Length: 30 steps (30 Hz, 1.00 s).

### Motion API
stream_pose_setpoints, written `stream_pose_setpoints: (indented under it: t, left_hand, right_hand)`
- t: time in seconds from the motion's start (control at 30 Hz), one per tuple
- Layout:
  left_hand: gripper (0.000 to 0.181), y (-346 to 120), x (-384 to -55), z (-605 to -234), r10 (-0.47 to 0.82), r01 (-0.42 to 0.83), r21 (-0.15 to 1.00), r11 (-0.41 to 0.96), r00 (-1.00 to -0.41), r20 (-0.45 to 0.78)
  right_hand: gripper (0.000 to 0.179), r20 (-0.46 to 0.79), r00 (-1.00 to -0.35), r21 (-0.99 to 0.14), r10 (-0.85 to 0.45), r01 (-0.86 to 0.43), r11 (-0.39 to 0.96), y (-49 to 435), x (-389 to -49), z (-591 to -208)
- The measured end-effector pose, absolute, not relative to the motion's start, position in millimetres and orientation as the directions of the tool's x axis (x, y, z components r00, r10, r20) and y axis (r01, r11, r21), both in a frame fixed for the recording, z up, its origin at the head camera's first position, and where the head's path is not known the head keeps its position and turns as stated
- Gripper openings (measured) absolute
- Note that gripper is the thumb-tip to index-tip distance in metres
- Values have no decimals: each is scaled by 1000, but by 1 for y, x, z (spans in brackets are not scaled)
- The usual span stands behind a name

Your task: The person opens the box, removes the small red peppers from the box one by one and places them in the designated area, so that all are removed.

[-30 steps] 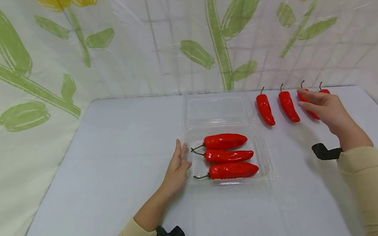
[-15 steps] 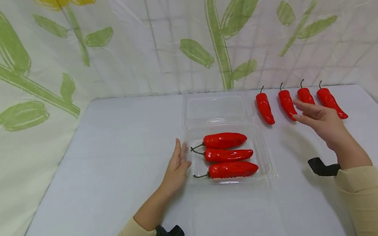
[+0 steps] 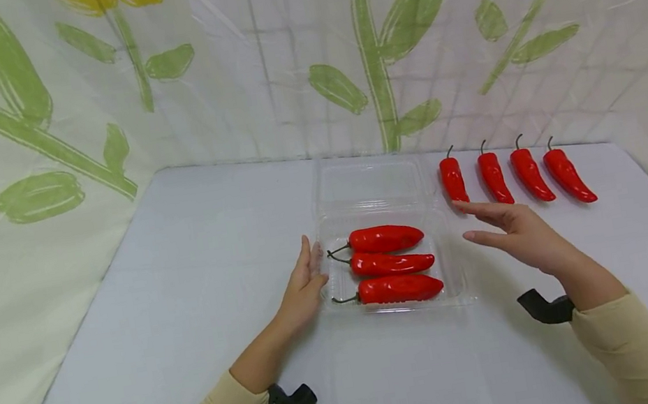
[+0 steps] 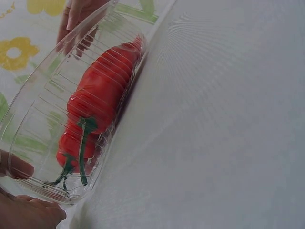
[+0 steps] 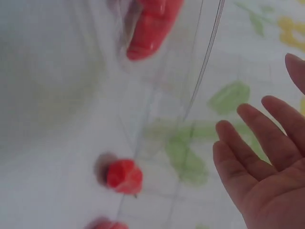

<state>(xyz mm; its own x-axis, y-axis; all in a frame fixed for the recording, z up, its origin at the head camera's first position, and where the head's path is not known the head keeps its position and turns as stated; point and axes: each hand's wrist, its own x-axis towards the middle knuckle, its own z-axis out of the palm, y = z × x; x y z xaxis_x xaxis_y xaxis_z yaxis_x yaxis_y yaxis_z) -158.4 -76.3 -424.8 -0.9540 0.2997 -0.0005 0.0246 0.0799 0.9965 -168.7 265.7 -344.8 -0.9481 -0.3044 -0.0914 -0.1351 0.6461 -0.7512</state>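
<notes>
A clear plastic clamshell container (image 3: pixel 450 259) stands on the table with its lid (image 3: pixel 371 184) folded back. Three red chili peppers (image 3: pixel 395 262) lie crosswise in its base, stems to the left. My left hand (image 3: pixel 297 294) holds the container by its left edge; in the left wrist view, fingers (image 4: pixel 31 210) are at the end wall. My right hand (image 3: pixel 513 232) hovers right of the container, thumb and fingers apart, nothing between them. Its fingertips overlap the tip of the leftmost loose chili pepper (image 3: pixel 451 176) in the head view; the right wrist view shows the fingers (image 5: pixel 274 140) spread.
Several red chili peppers, among them one at the right end (image 3: pixel 568 176), lie in a row along the table's far right edge, stems pointing away. A white cloth (image 3: pixel 210 248) covers the table. Behind hangs a curtain (image 3: pixel 257 99) with painted flowers.
My right hand has moved left and slightly nearer along the row, from the rightmost chili peppers to the leftmost one, without taking any. My left hand and the container have stayed put.
</notes>
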Motion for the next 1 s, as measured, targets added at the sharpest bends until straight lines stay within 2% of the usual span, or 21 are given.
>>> stream_pose_setpoints:
  t: [0.33, 0.53, 1.0]
  left_hand:
    - [73, -78, -160, -427, 305, 46, 998, 53, -952, 27]
    - [74, -78, -160, -428, 305, 33, 998, 55, -952, 15]
    - [73, -77, -158, -425, 290, 23, 996, 84, -957, -2]
  right_hand:
    - [52, -84, -862, -749, -500, -276, 602, 232, -163, -342]
    - [49, -171, -781, -735, -600, -305, 606, 217, -167, -341]
    - [47, -351, -632, -655, -691, -362, 664, 190, -176, -340]
